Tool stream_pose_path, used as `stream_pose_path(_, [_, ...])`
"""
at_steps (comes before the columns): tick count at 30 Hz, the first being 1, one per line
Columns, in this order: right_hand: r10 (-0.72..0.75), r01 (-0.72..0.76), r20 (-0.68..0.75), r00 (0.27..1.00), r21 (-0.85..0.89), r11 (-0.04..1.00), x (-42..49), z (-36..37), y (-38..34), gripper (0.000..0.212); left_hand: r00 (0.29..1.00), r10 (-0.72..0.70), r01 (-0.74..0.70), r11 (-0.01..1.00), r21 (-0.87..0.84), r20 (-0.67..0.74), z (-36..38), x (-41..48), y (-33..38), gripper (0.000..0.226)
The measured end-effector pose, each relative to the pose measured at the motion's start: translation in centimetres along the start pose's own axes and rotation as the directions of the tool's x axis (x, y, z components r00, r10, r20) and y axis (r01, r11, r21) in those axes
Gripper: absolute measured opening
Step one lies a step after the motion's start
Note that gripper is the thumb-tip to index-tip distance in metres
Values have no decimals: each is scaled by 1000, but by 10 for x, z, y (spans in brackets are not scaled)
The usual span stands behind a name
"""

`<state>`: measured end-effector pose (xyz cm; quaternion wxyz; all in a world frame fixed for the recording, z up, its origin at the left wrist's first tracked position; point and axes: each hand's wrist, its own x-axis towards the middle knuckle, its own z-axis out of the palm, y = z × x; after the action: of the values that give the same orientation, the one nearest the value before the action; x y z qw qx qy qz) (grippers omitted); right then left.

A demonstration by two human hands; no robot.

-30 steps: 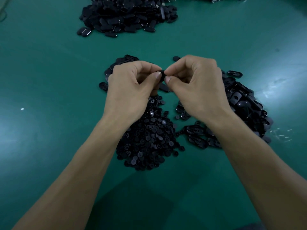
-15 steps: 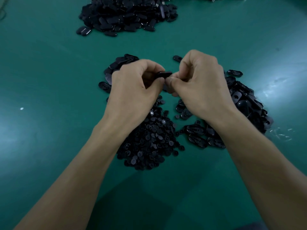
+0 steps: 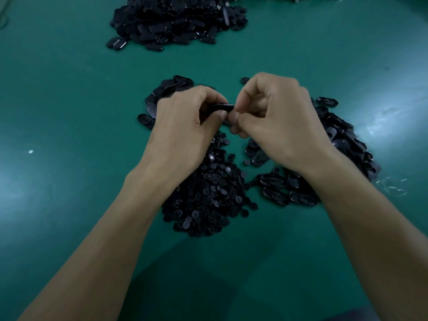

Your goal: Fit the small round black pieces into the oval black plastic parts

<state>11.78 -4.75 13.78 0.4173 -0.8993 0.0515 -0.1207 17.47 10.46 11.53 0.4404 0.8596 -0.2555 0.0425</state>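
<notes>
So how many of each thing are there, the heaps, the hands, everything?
round-piece pile: 1
oval-part piles: 3
held oval part: 1
hands, left hand and right hand: 2
Total: 7

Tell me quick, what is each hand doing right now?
Left hand: closed, gripping a black oval part.
Right hand: closed, pinching that part's other end; anything else inside is hidden.

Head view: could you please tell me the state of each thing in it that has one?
Oval part, held between both hands, edge-on.
Left hand, grips the oval part.
Right hand, pinches its end.
Round pieces, loose heap below the left hand.
Oval pile, loose heap beside the right hand.
Far pile, heaped, untouched.
</notes>
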Motion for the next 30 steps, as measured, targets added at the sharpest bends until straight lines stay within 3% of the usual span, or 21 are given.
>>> stream_pose_path(4, [-6, 5, -58, 998, -13, 1000, 3, -2, 9, 13, 997, -42, 51, 988, -149, 62, -1, 0, -1, 12])
stream_pose_path(9, [-10, 0, 82, 997, 121, 993, 8, -11, 16, 9, 992, -56, 88, 946, -313, 110, -3, 1, -1, 19])
stream_pose_path(16, [-8, -17, 102, 995, 242, 970, 7, -13, 17, 9, 980, -162, 198, 857, -476, 115, -2, 2, -1, 15])
stream_pose_path(22, [-57, 57, -2, 998, 165, 985, 7, -10, 19, 22, 977, -178, 215, 827, -520, 120, -3, 1, -1, 10])
stream_pose_path(30, [-251, 243, -114, 961, -86, 966, 5, -5, 12, 8, 957, -238, 287, 737, -612, 164, -2, 1, 2, 11])
